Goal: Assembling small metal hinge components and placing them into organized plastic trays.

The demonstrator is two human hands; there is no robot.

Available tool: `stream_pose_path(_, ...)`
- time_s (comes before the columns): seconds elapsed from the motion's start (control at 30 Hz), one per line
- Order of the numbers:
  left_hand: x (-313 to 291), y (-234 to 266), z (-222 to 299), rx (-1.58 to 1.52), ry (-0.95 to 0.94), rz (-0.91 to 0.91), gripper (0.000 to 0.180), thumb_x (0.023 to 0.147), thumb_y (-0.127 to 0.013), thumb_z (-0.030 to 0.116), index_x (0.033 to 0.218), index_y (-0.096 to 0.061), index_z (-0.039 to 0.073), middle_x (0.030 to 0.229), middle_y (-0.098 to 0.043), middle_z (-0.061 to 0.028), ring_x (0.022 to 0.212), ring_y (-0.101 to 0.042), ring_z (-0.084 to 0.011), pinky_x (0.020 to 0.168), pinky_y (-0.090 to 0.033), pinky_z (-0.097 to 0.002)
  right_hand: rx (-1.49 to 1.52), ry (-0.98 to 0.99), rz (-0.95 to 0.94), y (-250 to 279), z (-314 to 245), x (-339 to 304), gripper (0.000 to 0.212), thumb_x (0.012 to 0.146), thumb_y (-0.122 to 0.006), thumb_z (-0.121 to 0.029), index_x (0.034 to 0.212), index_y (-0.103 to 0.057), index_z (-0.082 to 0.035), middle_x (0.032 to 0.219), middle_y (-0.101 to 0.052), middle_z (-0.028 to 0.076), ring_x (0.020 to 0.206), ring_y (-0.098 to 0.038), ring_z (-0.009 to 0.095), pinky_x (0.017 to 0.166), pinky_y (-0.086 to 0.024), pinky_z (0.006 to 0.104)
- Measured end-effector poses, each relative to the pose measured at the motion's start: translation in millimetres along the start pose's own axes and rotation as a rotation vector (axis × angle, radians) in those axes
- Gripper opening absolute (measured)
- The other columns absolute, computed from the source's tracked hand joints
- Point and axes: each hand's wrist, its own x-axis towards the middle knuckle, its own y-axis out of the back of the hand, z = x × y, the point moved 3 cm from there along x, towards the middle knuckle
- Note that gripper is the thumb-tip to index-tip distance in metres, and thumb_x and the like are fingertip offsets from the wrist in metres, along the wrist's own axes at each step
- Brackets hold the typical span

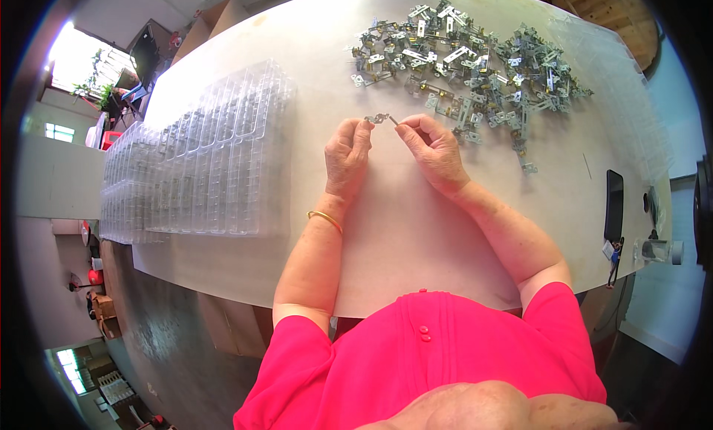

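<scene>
Over the middle of the table (386,274) I hold a small silvery metal bracket (381,119) between my two hands. Thumb and fingers of my left hand (347,159) pinch its left end. My right hand (437,154) is closed on the other end, where a short thin piece points at the fingertips. Whether that piece is separate from the bracket, I cannot tell. Just beyond my right hand lies a heap of metal brackets (457,55), silvery with some brass-coloured parts, tangled together. A few loose ones reach toward me at its near edge.
Stacked clear plastic trays (260,170) with many compartments fill the table's left side. More clear plastic sheets or trays (624,88) lie along the far right edge. At the right are a black phone (613,206), a clear jar (657,251) and a thin dark wire (587,165).
</scene>
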Motion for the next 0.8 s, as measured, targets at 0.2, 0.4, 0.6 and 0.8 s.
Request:
stream_pose_path(0.2, -2, -1, 4, 0.025, -0.02, -0.006, 0.019, 0.102, -0.057, 0.021, 0.094, -0.065, 0.005, 0.069, -0.052, 0.0064, 0.06, -0.043, -0.0013, 0.052, -0.035, -0.0182, -0.051, 0.01, 0.004, 0, 1, 0, 0.013, 0.096, -0.066, -0.017, 0.095, -0.066, -0.004, 0.075, -0.056, -0.006, 0.068, -0.046, 0.003, 0.06, -0.041, 0.0215)
stream_pose_path(0.4, -3, 0, 19, 0.271, -0.302, 0.042, 0.013, 0.096, -0.062, 0.012, 0.09, -0.063, 0.001, 0.07, -0.057, -0.0082, 0.059, -0.053, -0.0158, 0.057, -0.046, -0.0301, -0.078, -0.042, 0.005, 0, 0, 0, 0.014, 0.096, -0.065, -0.016, 0.099, -0.066, -0.003, 0.078, -0.059, -0.003, 0.069, -0.051, 0.004, 0.063, -0.044, 0.0218)
stream_pose_path(0.6, -5, -8, 25, 0.358, -0.521, -0.019, 0.006, 0.091, -0.064, 0.005, 0.086, -0.061, 0.002, 0.076, -0.062, -0.0148, 0.061, -0.059, -0.0318, 0.056, -0.048, -0.0383, 0.101, -0.188, -0.051, 0, -2, 1, 0.015, 0.098, -0.057, -0.011, 0.109, -0.063, -0.002, 0.08, -0.06, 0.0, 0.07, -0.055, 0.007, 0.066, -0.049, 0.0245)
stream_pose_path(0.8, -6, -8, 22, 0.429, -0.581, -0.073, 0.004, 0.091, -0.064, 0.005, 0.089, -0.062, 0.002, 0.077, -0.063, -0.0134, 0.063, -0.061, -0.0275, 0.057, -0.048, -0.0356, 0.378, -0.351, -0.141, 4, -1, 4, 0.017, 0.097, -0.057, -0.015, 0.106, -0.064, -0.003, 0.085, -0.06, 0.001, 0.074, -0.056, 0.007, 0.069, -0.049, 0.0243)
